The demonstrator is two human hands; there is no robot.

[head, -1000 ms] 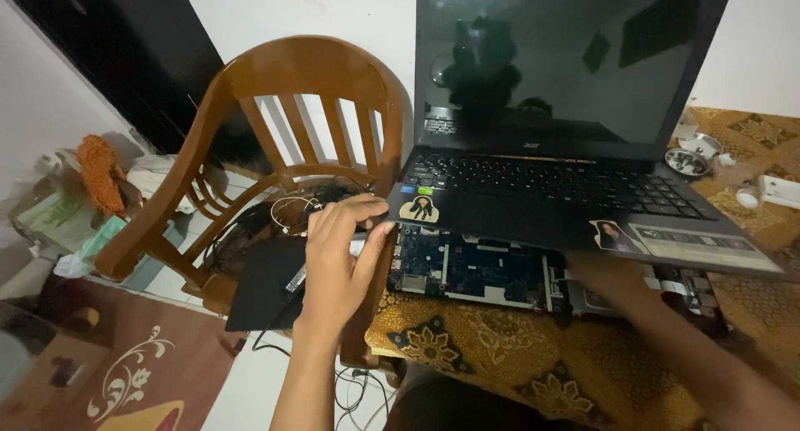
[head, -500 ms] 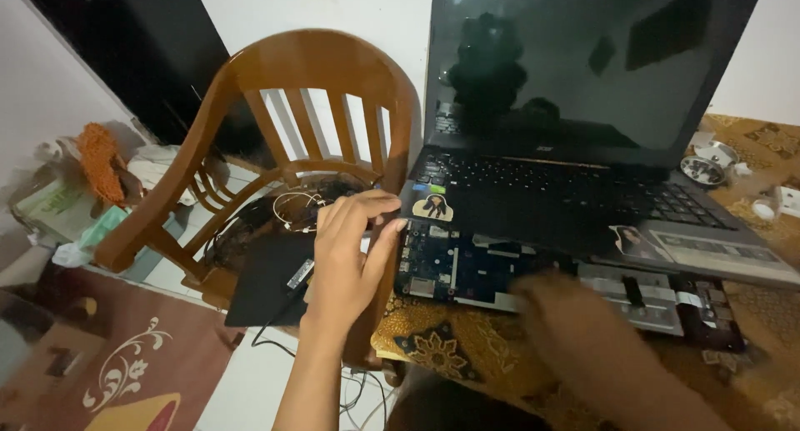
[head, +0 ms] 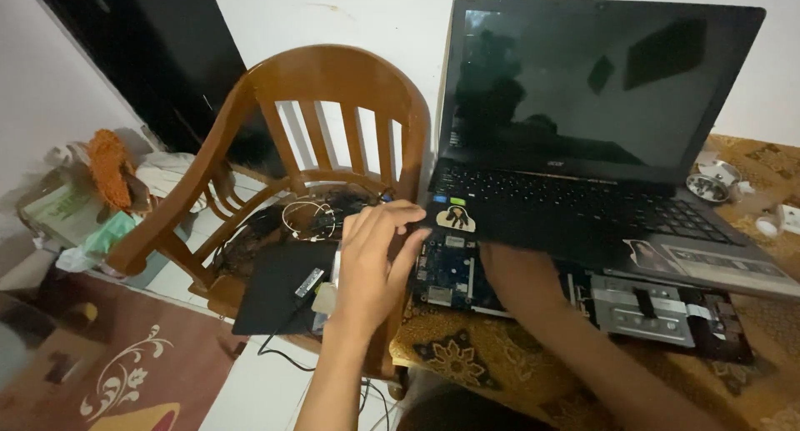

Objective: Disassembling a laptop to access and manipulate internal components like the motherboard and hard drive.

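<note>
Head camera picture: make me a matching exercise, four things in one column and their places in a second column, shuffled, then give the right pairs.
Things:
1. left hand
2. right hand
3. wooden chair
4. black flat panel

Places:
A. lying on the chair seat
B. reaching under the raised laptop top case
C. at the laptop's front left corner
D. left of the laptop

Pairs: 1-C, 2-B, 3-D, 4-A

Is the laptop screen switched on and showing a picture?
No, the laptop screen is dark and shows only dim reflections.
</note>
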